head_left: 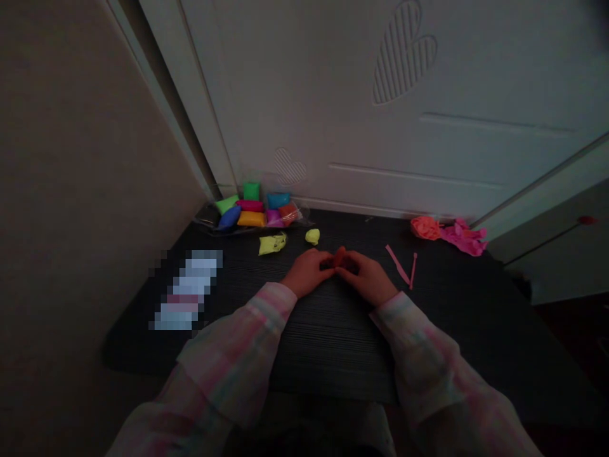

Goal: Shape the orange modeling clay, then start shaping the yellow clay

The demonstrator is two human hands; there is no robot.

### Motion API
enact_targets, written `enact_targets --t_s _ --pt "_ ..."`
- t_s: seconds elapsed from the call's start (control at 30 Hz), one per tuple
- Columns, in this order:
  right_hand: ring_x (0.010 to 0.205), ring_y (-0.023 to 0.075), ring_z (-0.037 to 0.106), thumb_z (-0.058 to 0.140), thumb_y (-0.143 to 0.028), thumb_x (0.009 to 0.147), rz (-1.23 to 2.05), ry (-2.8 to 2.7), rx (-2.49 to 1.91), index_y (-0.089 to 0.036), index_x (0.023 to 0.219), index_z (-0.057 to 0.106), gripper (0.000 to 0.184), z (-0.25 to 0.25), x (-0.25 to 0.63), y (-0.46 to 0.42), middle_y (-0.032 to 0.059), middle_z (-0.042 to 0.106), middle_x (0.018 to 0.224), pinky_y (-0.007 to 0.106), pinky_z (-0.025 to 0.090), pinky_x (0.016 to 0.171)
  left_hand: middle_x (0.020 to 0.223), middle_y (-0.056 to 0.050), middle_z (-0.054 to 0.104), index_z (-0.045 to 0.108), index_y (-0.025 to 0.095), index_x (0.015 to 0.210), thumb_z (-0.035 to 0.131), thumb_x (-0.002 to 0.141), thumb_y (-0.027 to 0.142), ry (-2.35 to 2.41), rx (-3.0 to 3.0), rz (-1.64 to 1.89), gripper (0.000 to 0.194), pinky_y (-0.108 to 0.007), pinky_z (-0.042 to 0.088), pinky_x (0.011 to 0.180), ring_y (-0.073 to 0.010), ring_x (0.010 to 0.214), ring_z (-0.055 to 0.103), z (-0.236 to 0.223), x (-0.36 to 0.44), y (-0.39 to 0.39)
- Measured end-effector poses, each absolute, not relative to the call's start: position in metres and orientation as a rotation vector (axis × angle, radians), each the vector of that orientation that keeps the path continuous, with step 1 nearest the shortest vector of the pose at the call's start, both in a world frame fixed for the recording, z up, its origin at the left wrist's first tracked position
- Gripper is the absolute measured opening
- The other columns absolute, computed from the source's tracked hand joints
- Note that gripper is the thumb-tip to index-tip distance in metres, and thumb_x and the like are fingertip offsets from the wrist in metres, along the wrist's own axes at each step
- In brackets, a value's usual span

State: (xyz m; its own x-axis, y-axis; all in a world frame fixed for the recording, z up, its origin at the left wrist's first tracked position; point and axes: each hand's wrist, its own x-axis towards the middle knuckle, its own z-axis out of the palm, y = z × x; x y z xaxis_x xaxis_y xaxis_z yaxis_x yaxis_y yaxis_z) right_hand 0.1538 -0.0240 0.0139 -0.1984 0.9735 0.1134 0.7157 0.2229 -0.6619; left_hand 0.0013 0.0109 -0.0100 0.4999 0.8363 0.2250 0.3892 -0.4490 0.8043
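Note:
My left hand [313,273] and my right hand [368,277] meet above the dark table [333,343]. Between their fingertips is a small reddish lump of modelling clay [339,256], mostly covered by the fingers. Both hands are closed on it, thumbs toward me. Just beyond the left hand sits a ball of yellow clay [313,237]. To its left lies a torn yellow clay packet [272,244]. A pink plastic clay knife [398,264] and a thin pink modelling stick [413,271] lie to the right of my right hand.
A clear bag [297,219] with several coloured clay packets [251,219] lies at the back left. A pixelated, light rectangular thing [188,292] is at the left edge. Crumpled orange [425,227] and pink paper-like pieces [465,238] lie at the back right. A white panel [333,95] stands behind the table.

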Motion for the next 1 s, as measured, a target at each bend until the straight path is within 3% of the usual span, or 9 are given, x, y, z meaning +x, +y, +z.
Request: enact_targets --t_s 0.3,1.0 --pt "0.063 0.0117 0.052 0.052 -0.023 0.071 0.626 -1.99 -1.544 -0.018 0.08 0.055 0.011 0.0156 0.1529 -0.025 -0.0003 0.057 0.069 0.025 0.041 0.058 0.077 -0.003 0.059 0.061 0.021 0.074 0.059 0.064 0.025 0.965 2.078 0.866 0.011 -0.031 0.033 0.074 -0.0196 0.078 0.046 -0.0102 0.0004 0.0111" --pt "0.066 0.012 0.053 0.054 -0.023 0.071 0.641 -1.939 -1.51 -0.017 0.081 0.054 0.011 0.0155 0.1521 -0.0254 0.0015 0.059 0.077 0.026 0.043 0.062 0.08 -0.005 0.058 0.059 0.019 0.077 0.054 0.069 0.029 0.97 2.318 0.791 0.014 -0.032 0.034 0.071 -0.0203 0.078 0.046 -0.0134 -0.0002 0.0113"
